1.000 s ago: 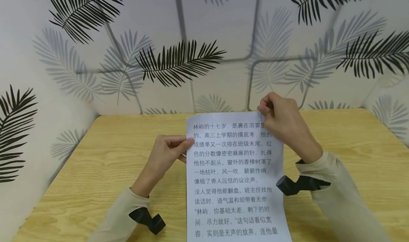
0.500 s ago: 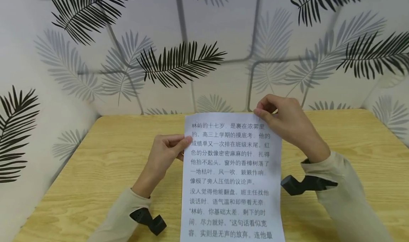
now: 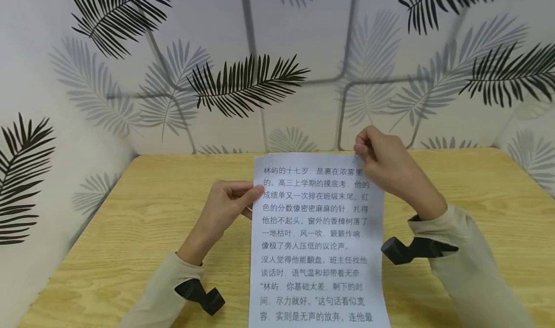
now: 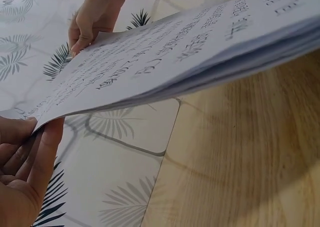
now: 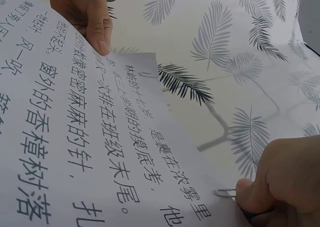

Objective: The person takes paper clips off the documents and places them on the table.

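A stack of printed paper sheets (image 3: 316,241) is held up over the table, its loose lower layers showing in the left wrist view. My left hand (image 3: 230,205) pinches its left edge, thumb in front and fingers behind. At the upper right corner, my right hand (image 3: 386,166) pinches the outer end of a metal paper clip (image 5: 225,192), whose loop lies over the top edge. A second paper clip (image 5: 146,75) sits on the top edge near the left corner. The palm side of my right hand is hidden in the head view.
A light wood-grain table (image 3: 143,231) lies beneath. White wall covering (image 3: 295,106) printed with palm leaves stands behind it and at both sides. Black wrist cameras (image 3: 200,296) sit at the beige sleeves (image 3: 468,260).
The sheets shift slightly left, then back right. My right thumb moves from the front of the corner to the top edge, where the fingers pinch the clip. The left hand keeps its grip.
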A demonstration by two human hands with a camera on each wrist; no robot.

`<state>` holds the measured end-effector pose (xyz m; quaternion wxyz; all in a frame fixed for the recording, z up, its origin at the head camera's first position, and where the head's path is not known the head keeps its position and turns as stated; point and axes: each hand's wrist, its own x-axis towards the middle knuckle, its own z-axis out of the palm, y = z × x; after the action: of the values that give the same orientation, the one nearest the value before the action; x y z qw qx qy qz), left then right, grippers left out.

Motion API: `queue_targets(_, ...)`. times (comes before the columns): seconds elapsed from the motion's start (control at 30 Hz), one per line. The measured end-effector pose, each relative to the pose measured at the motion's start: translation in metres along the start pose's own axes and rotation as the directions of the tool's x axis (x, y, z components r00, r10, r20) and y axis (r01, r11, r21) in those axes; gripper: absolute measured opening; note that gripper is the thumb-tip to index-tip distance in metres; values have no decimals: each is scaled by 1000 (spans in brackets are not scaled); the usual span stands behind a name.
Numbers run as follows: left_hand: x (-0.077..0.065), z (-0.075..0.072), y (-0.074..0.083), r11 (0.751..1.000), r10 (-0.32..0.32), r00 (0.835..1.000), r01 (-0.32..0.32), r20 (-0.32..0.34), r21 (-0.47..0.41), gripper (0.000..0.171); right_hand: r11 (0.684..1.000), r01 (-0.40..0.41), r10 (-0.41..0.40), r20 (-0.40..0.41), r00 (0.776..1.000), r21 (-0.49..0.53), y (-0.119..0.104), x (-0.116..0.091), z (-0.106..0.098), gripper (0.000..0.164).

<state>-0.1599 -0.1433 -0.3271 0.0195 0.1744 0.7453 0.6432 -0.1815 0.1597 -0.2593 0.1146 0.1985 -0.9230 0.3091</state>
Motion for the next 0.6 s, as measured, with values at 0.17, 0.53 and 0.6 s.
queue_targets(0.17,-2,1,1,1000,-19,1000,19,-13,-14,22,999,-27,28,-12,1000,20,-1,0,-2,10)
queue_targets(0.53,0,3,-1,997,-51,998,49,-48,-52,19,1000,13,-13,-48,999,9,1,0,-2,9)
queue_targets(0.6,0,4,0,996,-61,996,57,-61,-64,20,1000,12,-12,-55,998,5,1,0,-3,9)
